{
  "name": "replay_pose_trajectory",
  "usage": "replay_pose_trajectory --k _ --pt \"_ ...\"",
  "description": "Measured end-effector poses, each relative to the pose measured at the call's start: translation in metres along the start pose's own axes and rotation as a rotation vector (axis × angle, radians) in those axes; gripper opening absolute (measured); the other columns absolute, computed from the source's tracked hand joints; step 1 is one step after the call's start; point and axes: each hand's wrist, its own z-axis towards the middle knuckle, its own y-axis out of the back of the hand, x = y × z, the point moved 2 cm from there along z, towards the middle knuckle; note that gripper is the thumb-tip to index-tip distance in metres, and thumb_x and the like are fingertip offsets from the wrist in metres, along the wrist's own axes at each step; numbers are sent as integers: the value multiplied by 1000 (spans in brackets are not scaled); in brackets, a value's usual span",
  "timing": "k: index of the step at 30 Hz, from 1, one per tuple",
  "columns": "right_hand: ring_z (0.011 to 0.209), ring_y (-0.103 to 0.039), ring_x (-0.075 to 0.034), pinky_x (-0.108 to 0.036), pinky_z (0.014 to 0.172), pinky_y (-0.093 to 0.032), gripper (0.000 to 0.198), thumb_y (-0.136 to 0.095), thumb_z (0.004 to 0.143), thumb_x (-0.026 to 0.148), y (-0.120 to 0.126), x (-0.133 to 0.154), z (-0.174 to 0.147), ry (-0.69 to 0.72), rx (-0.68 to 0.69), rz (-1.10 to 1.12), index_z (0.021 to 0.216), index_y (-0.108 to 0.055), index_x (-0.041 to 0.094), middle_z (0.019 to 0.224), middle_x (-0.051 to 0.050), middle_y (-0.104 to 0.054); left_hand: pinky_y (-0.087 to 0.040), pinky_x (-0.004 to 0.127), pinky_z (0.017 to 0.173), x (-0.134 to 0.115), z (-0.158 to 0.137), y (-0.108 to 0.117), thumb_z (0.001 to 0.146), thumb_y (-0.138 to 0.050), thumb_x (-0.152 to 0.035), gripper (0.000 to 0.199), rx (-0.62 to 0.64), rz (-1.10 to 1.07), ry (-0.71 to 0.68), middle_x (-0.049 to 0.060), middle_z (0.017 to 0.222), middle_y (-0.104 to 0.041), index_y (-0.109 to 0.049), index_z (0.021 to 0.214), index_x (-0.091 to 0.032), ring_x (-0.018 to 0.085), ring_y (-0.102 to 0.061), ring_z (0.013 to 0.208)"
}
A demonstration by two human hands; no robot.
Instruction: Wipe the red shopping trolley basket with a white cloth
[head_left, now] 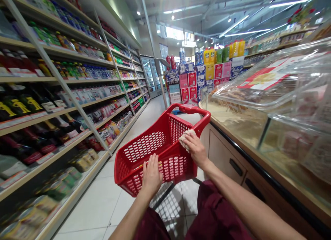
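Note:
A red plastic shopping cart [176, 152] with slotted basket walls stands right before me, its looped handle toward the far right. My right hand [196, 148] presses a pale cloth [187, 138] against the basket's near rim, close to where the handle begins. The fingers are bent over the cloth. Farther left along the same rim rests my left hand [152, 174], fingers stretched out over the edge, holding nothing else. The basket's floor is mostly hidden behind its near wall.
Shelves of bottles and cans [85, 74] line the left side. To the right runs a wooden counter [224, 154] with clear plastic food containers [269, 81] on it. Stacked drink boxes [188, 85] stand ahead, and glass-door coolers [148, 73] are farther back. Tiled floor [103, 198] shows between.

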Motion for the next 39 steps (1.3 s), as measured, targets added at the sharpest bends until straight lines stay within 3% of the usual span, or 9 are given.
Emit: replay_pose_trajectory --k 6,10,14,17,21,26,32,36,39 --pt "104 -53 -18 -33 91 -44 28 -39 83 13 -1 -7 -37 28 124 -2 91 -64 21 99 -5 -64 -23 44 103 4 -4 -4 63 -37 -7 66 -23 67 -56 12 135 -34 -30 128 -8 22 -26 126" --pt "109 -49 -18 -37 94 -40 31 -37 80 8 31 -2 23 -45 -5 69 96 -61 20 108 -6 -59 -20 43 104 3 -9 -7 62 -40 -11 67 -80 119 -63 11 136 -33 -30 129 -7 22 -25 127" --pt "97 -54 -16 -33 86 -45 30 -40 76 7 48 -7 91 -62 40 36 90 -63 20 99 -6 -61 -21 42 104 0 -11 -7 63 -40 -13 67 -72 131 -65 10 137 -32 -30 129 -7 22 -25 127" --pt "102 -50 -18 -36 88 -41 27 -39 79 10 38 -10 101 -10 61 -20 89 -63 19 102 -8 -60 -21 42 104 0 -12 -7 62 -40 -12 68 -82 137 -67 9 137 -31 -29 129 -7 21 -25 127" --pt "102 -47 -22 -42 94 -30 20 -47 79 22 8 5 88 100 292 -147 92 -62 18 100 -8 -60 -22 42 103 0 -15 -7 61 -40 -10 71 -116 148 -81 9 137 -32 -28 130 -9 21 -24 127" --pt "102 -44 -26 -47 95 -24 37 -57 73 43 -10 22 82 156 485 -310 100 -59 18 108 -10 -56 -22 41 103 1 -16 -6 61 -40 -10 70 -121 131 -79 9 137 -31 -28 130 -9 21 -24 127" --pt "112 -39 -19 -37 95 -26 22 -48 81 18 22 -36 98 232 518 -320 93 -64 28 117 -1 -54 -21 41 104 2 -15 -6 61 -38 -8 70 -109 78 -83 7 137 -32 -28 130 -10 20 -26 126" --pt "110 -40 -21 -38 93 -27 27 -40 82 13 55 -85 119 109 389 -369 90 -66 18 115 -10 -53 -20 42 104 1 -14 -8 60 -40 -9 73 -116 49 -69 8 137 -32 -26 131 -10 21 -25 127" --pt "103 -43 -22 -40 91 -29 30 -35 82 10 59 -86 122 34 303 -390 87 -65 11 111 -17 -54 -21 42 104 1 -12 -8 60 -40 -9 72 -102 32 -59 9 136 -34 -28 130 -9 21 -26 126"
